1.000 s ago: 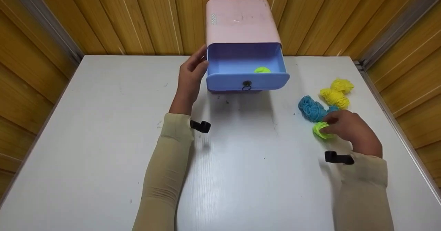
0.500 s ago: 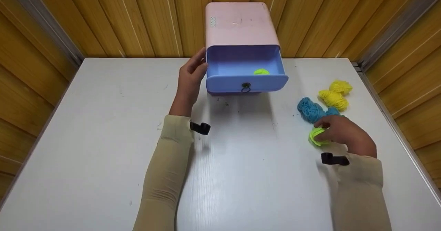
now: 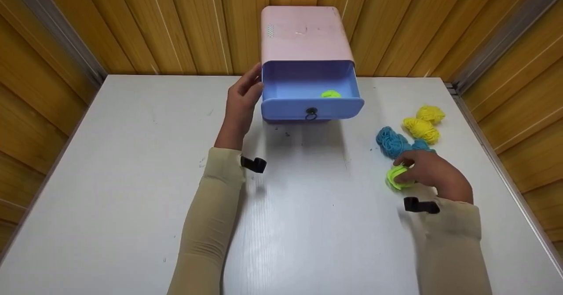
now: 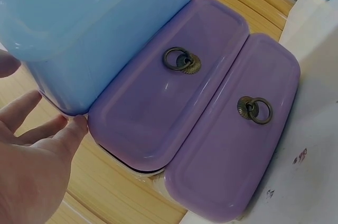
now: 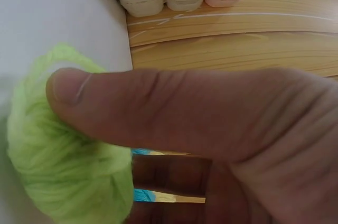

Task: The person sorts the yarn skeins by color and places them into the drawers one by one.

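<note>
My right hand (image 3: 433, 174) pinches a neon-green ball of yarn (image 3: 396, 178) between thumb and fingers at the right of the table. The right wrist view shows the thumb (image 5: 105, 102) laid across the yarn's strands. My left hand (image 3: 239, 101) rests against the left side of a pink drawer cabinet (image 3: 308, 35), its fingertips at the cabinet edge in the left wrist view. The blue top drawer (image 3: 290, 109) is pulled out, and inside it a second neon-green ball (image 3: 330, 94) shows partly behind the drawer front. Two purple drawers (image 4: 169, 92) below are closed.
Beyond the right hand lie blue yarn balls (image 3: 391, 142), one partly covered by the hand, and two yellow yarn balls (image 3: 421, 130). Wood-panelled walls (image 3: 176, 27) border the white table (image 3: 132, 154) at the back and sides.
My right hand has moved slightly left and nearer to me, carrying the green yarn ball away from the blue ones. The left hand stays at the cabinet. The view has shifted slightly.
</note>
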`<state>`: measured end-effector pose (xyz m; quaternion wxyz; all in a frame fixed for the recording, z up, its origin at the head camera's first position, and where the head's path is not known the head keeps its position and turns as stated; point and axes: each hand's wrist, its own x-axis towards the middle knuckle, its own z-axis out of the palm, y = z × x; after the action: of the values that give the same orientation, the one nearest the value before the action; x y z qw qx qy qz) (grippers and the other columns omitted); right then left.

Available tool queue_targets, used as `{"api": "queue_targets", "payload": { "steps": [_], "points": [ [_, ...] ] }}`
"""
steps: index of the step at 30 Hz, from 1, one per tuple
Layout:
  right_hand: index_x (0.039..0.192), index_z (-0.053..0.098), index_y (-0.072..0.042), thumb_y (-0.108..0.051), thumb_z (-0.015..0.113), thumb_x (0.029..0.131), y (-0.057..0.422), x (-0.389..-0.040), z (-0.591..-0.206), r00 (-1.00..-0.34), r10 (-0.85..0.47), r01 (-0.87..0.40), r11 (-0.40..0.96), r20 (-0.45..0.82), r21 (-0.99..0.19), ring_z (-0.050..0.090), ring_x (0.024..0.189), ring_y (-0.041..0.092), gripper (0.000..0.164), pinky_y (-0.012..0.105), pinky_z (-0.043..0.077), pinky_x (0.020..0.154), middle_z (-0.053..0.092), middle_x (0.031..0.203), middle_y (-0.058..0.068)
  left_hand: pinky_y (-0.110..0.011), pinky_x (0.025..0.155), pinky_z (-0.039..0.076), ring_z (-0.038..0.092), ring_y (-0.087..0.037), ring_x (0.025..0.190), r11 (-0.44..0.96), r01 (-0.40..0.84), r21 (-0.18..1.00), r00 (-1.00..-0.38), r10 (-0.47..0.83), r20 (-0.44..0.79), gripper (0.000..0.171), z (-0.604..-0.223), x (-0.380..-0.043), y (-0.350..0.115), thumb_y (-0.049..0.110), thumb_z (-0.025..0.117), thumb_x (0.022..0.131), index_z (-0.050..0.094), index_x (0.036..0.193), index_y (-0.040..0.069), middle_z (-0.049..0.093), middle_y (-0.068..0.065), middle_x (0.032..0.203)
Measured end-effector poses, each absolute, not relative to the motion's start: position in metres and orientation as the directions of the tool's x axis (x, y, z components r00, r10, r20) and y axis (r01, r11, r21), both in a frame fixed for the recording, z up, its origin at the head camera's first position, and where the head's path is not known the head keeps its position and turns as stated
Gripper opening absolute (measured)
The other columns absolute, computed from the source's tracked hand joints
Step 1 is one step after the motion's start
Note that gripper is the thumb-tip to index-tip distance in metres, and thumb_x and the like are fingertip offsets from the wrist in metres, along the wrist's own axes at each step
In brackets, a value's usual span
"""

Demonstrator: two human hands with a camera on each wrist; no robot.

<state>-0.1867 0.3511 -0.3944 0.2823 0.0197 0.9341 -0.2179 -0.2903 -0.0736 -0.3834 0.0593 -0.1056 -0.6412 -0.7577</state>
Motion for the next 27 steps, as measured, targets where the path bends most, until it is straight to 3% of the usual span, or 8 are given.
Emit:
{"api": "queue_targets", "payload": {
  "steps": [9, 18, 27],
  "points": [
    [0.132, 0.056, -0.013, -0.039, 0.075, 0.082, 0.362, -0.178, -0.387, -0.874, -0.105, 0.118, 0.901, -0.474, -0.417, 0.048, 0.118, 0.039, 0.06, 0.062, 0.04, 0.099, 0.054, 0.134, 0.021, -0.028, 0.11, 0.04, 0.044, -0.011, 0.136, -0.176, 0.151, 0.973, -0.985, 0.06, 0.164, 0.05, -0.38, -0.284, -0.062, 0.021, 0.053, 0.096, 0.045, 0.146, 0.02, 0.045, 0.002, 0.149],
    [0.131, 0.057, -0.015, -0.039, 0.074, 0.084, 0.359, -0.177, -0.377, -0.926, -0.155, 0.037, 0.87, -0.344, -0.491, 0.05, 0.117, 0.039, 0.055, 0.056, 0.044, 0.097, 0.057, 0.129, 0.021, -0.032, 0.108, 0.043, 0.047, -0.012, 0.133, -0.186, 0.075, 0.98, -0.997, 0.009, 0.078, 0.047, -0.369, -0.286, -0.053, 0.017, 0.056, 0.095, 0.051, 0.142, 0.018, 0.048, 0.0, 0.146],
    [0.136, 0.052, -0.017, -0.047, 0.07, 0.086, 0.345, -0.17, -0.373, -0.944, -0.156, 0.032, 0.833, -0.29, -0.553, 0.046, 0.124, 0.041, 0.061, 0.06, 0.039, 0.102, 0.05, 0.139, 0.02, -0.028, 0.106, 0.044, 0.044, -0.021, 0.138, -0.121, 0.052, 0.991, -0.998, 0.032, 0.056, 0.054, -0.355, -0.279, -0.065, 0.009, 0.059, 0.093, 0.046, 0.145, 0.015, 0.045, -0.003, 0.15]
  ]
}}
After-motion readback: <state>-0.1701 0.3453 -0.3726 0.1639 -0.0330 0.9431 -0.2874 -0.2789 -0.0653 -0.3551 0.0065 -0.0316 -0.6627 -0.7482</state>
